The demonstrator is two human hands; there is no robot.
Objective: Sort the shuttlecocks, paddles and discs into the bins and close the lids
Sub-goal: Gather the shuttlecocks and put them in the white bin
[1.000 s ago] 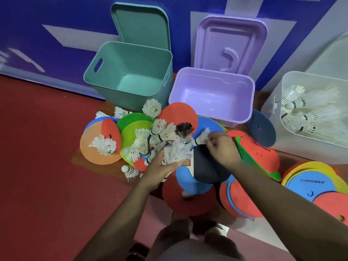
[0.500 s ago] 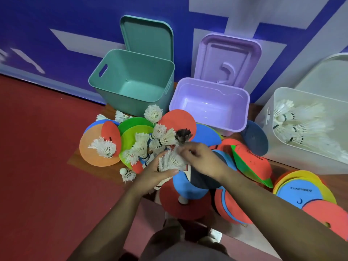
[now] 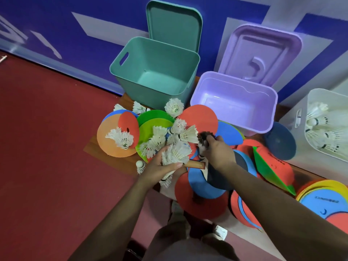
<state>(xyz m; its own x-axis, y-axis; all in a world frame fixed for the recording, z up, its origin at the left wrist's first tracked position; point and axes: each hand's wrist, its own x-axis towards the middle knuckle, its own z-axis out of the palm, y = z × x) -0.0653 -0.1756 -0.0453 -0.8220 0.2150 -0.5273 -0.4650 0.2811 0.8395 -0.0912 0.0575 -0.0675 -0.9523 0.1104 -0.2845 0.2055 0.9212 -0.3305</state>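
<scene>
My left hand grips a bunch of white shuttlecocks over the pile. My right hand pinches a dark-feathered shuttlecock just right of that bunch. Several more white shuttlecocks lie on coloured flat discs. A paddle with a wooden handle and a dark face lies under my right wrist. Behind stand an open green bin and an open purple bin, both bare inside. At the right, a white bin holds several shuttlecocks.
The green lid and purple lid lean against the blue wall. More discs are stacked at the right, and a dark blue disc leans by the white bin. Red floor spreads to the left.
My right hand moved left from the pile's right side, added a white shuttlecock to the bunch in my left hand, then took hold of the dark-feathered shuttlecock. The camera shifted slightly.
</scene>
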